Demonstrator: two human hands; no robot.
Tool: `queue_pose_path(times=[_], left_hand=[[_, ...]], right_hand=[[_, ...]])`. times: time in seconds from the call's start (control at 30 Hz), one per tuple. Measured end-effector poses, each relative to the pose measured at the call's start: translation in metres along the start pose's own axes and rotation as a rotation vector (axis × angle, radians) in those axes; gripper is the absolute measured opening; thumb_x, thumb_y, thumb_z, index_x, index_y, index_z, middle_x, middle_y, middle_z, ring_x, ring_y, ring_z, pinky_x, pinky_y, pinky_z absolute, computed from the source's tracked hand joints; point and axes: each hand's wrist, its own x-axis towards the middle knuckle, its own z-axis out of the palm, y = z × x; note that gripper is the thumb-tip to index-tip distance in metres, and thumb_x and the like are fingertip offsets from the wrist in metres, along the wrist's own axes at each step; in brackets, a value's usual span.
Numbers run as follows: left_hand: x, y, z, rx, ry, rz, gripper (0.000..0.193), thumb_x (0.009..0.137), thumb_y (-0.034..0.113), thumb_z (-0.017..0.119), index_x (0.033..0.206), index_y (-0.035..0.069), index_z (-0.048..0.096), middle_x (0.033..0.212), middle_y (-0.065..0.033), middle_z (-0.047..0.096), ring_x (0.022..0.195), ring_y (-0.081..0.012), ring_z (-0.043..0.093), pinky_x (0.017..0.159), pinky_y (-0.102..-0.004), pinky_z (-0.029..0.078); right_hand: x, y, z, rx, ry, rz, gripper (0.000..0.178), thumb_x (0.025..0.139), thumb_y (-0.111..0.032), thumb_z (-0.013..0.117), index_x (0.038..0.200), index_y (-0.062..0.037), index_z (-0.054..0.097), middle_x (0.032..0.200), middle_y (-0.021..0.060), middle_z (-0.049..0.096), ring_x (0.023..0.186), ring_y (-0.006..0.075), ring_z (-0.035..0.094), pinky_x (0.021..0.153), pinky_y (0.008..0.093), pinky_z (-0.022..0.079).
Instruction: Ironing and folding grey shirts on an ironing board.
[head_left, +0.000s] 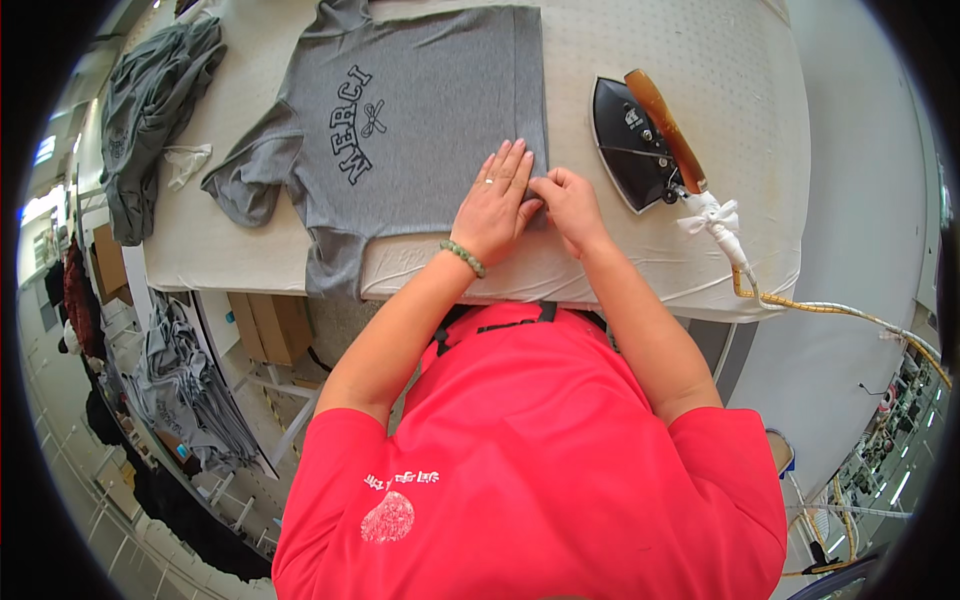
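Observation:
A grey sweatshirt (420, 110) with dark lettering and a small bow print lies spread on the padded ironing table (680, 270), its hem toward the right. My left hand (496, 202) rests flat on it near the hem's near corner, fingers stretched out. Close beside it, my right hand (570, 210) has thumb and fingers pinched on the sweatshirt's edge at that corner. To the right of my hands an iron (632, 140) with a brown handle lies on the table, with white cloth tied around its cord end.
A crumpled grey garment (160, 120) lies at the table's far left, next to a small white cloth scrap (187, 163). The iron's cord (830, 307) runs off the right edge. Below left are stacked grey garments (190, 375) and a cardboard box (272, 328).

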Motion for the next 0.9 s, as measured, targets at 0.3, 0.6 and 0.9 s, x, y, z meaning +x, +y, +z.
queue_pose_path(times=[0.3, 0.6, 0.9], left_hand=[[0.004, 0.007, 0.002, 0.094, -0.052, -0.013, 0.075, 0.100, 0.037, 0.064, 0.158, -0.003, 0.040, 0.168, -0.0214, 0.034, 0.158, -0.0375, 0.030, 0.130, -0.0492, 0.023], [0.002, 0.018, 0.001, 0.094, -0.075, 0.005, 0.082, 0.100, 0.045, 0.061, 0.161, -0.003, 0.034, 0.171, -0.0207, 0.029, 0.160, -0.0371, 0.023, 0.131, -0.0486, 0.020], [-0.001, 0.012, 0.009, 0.181, -0.234, 0.078, 0.078, 0.101, 0.049, 0.056, 0.158, -0.002, 0.041, 0.169, -0.0187, 0.033, 0.160, -0.0348, 0.023, 0.132, -0.0501, 0.016]], right_hand=[[0.008, 0.006, -0.012, -0.044, -0.119, 0.128, 0.015, 0.097, -0.014, 0.059, 0.086, -0.0065, 0.066, 0.075, -0.0012, 0.059, 0.066, 0.0064, 0.051, 0.055, 0.0292, 0.040], [0.040, -0.026, -0.019, 0.151, -0.064, 0.150, 0.015, 0.099, -0.019, 0.063, 0.093, -0.0057, 0.067, 0.087, 0.0005, 0.065, 0.072, 0.0080, 0.057, 0.063, 0.0263, 0.049], [0.095, -0.060, 0.034, -0.700, 0.425, -1.060, 0.071, 0.099, -0.031, 0.070, 0.153, 0.0051, 0.042, 0.146, 0.0240, 0.057, 0.133, 0.0385, 0.058, 0.110, 0.0471, 0.048]])
